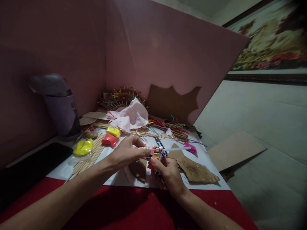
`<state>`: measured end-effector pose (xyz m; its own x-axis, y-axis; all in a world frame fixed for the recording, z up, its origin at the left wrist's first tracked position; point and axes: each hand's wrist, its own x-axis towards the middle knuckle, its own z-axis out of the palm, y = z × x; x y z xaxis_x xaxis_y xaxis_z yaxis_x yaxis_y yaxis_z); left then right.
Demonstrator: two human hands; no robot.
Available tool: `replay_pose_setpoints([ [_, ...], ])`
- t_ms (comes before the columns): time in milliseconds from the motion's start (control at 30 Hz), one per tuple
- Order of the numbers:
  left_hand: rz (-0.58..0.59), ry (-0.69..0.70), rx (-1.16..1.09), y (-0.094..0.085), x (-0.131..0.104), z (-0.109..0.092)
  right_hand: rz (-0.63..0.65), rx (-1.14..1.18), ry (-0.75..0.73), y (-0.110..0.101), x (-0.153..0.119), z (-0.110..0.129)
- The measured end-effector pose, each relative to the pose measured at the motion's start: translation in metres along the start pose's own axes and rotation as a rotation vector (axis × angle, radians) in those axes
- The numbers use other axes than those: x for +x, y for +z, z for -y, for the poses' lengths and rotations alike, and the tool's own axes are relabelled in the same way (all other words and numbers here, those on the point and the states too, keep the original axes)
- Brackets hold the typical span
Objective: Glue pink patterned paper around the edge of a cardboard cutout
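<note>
A small hot glue gun [158, 151] with a colourful patterned body is held between my two hands above the front of the white sheet. From its right end a long translucent glue stick [177, 148] sticks out. My left hand [130, 150] pinches the left end of the body, hiding that end. My right hand [169, 172] is wrapped around the dark-spotted handle [160, 179], the thumb near a red part. Below the gun lies a brown cardboard piece [139, 171], and to the right a torn piece of cardboard [198, 169].
Thin wooden sticks [92, 150], yellow clay [83, 147] and red clay [110, 140] lie left. Behind are crumpled pink paper [130, 116], pipe cleaners [165, 124] and a decorated stick fan [122, 97]. A purple container [62, 111] and black phone-like slab [40, 164] stand and lie left.
</note>
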<state>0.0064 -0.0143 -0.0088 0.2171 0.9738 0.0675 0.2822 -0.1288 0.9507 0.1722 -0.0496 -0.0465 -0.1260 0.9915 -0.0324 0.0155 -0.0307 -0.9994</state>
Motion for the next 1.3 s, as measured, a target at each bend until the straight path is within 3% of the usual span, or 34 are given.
replay_pose_setpoints([
  [100, -0.049, 0.062, 0.035, 0.0044, 0.0004, 0.0036, 0.013, -0.007, -0.009, 0.0013, -0.0006, -0.0012],
  [367, 0.003, -0.027, -0.002, 0.0001, 0.0025, -0.0024, 0.067, 0.037, 0.027, -0.0021, 0.0025, -0.0015],
  [567, -0.023, 0.036, 0.038, 0.0059, 0.0004, 0.0019, 0.035, -0.008, 0.007, 0.0008, 0.0015, -0.0020],
  [867, -0.009, -0.011, -0.053, 0.0064, 0.0010, 0.0049, 0.045, 0.001, 0.030, 0.0019, 0.0006, -0.0006],
  [1100, -0.069, 0.033, 0.047, 0.0082, -0.0001, 0.0028, 0.041, -0.032, 0.008, 0.0048, -0.0012, 0.0011],
  [1300, -0.015, -0.051, -0.058, 0.0045, -0.0009, -0.0023, 0.086, 0.014, 0.019, 0.0006, 0.0007, 0.0006],
])
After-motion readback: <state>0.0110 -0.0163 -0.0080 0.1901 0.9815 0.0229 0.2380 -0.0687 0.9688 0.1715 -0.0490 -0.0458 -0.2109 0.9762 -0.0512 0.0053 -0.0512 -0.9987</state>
